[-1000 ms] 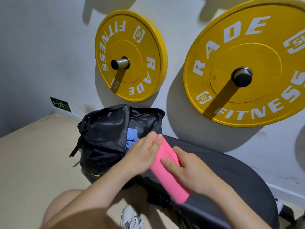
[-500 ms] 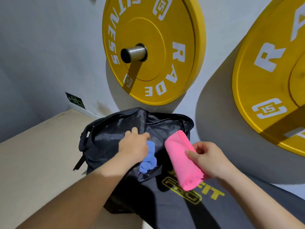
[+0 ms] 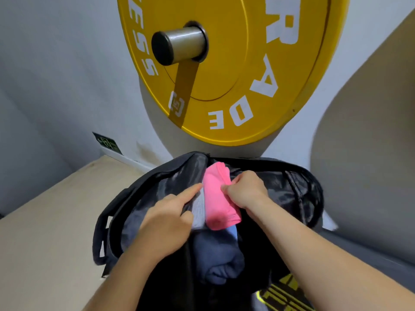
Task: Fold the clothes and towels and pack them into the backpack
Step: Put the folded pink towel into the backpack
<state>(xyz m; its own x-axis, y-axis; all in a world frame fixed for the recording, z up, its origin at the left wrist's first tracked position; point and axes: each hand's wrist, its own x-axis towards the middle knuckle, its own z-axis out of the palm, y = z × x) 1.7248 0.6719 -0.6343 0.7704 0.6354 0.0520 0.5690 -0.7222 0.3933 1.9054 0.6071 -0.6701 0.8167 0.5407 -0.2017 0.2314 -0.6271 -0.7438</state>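
Black backpack (image 3: 125, 212), glossy lining, mouth open; left hand (image 3: 168, 223) grips its opening edge, index finger stretched out; pale grey cloth (image 3: 198, 209) just beside; pink towel (image 3: 219, 198), folded into a thick roll, lying in the opening above a dark blue garment (image 3: 217, 257); right hand (image 3: 246, 191), fingers curled, pinches the towel's side

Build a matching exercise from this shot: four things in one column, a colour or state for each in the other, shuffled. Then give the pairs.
1. pink towel
2. backpack
3. weight plate
4. right hand

A. yellow with white letters
B. black, open at the top
C. pinching the pink towel
D. folded, partly inside the backpack

Pairs: 1-D, 2-B, 3-A, 4-C
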